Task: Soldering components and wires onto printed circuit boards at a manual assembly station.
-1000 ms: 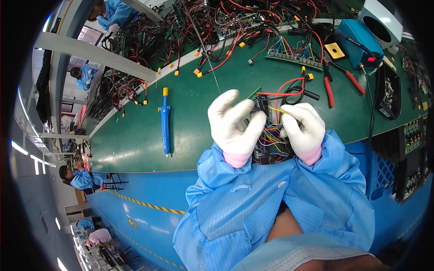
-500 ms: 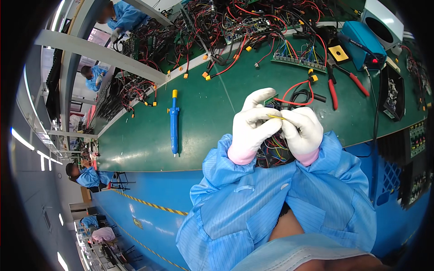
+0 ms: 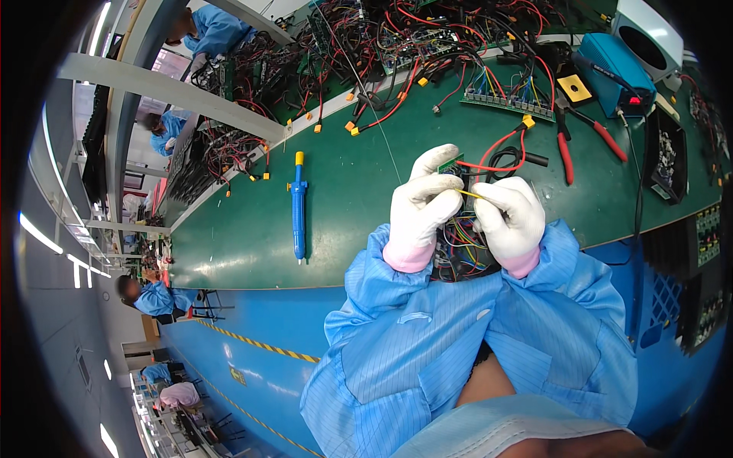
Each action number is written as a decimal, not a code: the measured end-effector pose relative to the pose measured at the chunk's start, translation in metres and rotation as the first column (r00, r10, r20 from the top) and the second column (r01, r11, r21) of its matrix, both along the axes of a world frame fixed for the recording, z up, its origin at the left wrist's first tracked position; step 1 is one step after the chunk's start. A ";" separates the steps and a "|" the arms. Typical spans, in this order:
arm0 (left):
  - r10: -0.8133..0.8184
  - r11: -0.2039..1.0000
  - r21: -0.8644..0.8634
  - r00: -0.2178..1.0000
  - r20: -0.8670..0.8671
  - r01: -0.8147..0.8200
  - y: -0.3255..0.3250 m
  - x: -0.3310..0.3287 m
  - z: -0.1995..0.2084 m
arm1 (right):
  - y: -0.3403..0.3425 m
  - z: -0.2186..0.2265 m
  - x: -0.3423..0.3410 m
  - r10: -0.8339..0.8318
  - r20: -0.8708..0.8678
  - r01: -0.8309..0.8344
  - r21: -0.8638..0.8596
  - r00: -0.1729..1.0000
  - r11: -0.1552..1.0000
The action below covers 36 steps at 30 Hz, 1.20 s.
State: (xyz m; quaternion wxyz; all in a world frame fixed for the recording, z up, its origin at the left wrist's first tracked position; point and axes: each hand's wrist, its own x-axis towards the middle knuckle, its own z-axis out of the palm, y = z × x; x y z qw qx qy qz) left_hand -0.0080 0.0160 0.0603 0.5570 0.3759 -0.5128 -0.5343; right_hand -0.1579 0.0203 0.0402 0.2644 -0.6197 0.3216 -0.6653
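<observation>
Fingers [image 3: 458, 191] of both gloved hands are closed on the work in the head view: a small green circuit board [image 3: 452, 164] is pinched by the left hand [image 3: 418, 210], and a thin yellow wire [image 3: 473, 195] is gripped by the right hand [image 3: 510, 221], above the green worktop [image 3: 343, 206]. A blue desoldering pump [image 3: 298, 204] lies well apart. The wire is best guided slowly while the board is kept steady.

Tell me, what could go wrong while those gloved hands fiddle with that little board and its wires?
The left hand and right hand pinch a thin yellow wire at a small green circuit board; a hard tug might snap or loosen it. The bundle of coloured wires below the hands is dense, so strands could snag. The red cable trails toward the red-handled pliers and might drag them.
</observation>
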 end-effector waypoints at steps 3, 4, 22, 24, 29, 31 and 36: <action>-0.018 0.998 -0.063 1.000 -0.025 0.016 -0.003 0.001 -0.005 | 0.001 0.002 0.002 -0.007 0.032 0.006 0.032 0.999 0.999; -0.028 0.995 -0.096 0.999 -0.037 0.024 -0.005 0.000 -0.007 | 0.002 0.003 0.003 -0.011 0.047 0.009 0.046 0.999 0.999; -0.053 0.997 -0.067 0.997 -0.056 0.050 -0.006 -0.001 -0.008 | 0.001 -0.003 0.000 0.072 0.021 -0.074 0.102 0.997 0.992; -0.065 0.995 -0.072 0.997 -0.040 0.062 -0.005 -0.001 -0.008 | 0.001 -0.004 0.001 0.073 0.023 -0.075 0.099 0.997 0.992; -0.057 0.995 -0.077 0.998 0.029 0.059 -0.003 -0.003 -0.005 | 0.003 -0.008 0.002 0.058 0.030 -0.059 0.041 0.998 0.997; -0.052 0.995 -0.078 0.997 0.050 0.056 -0.003 -0.003 -0.005 | 0.004 -0.008 0.002 0.053 0.034 -0.053 0.022 0.998 0.998; -0.046 0.996 -0.072 0.999 0.005 0.047 -0.002 -0.005 -0.006 | 0.003 -0.003 0.001 0.066 0.024 -0.067 0.027 0.998 0.997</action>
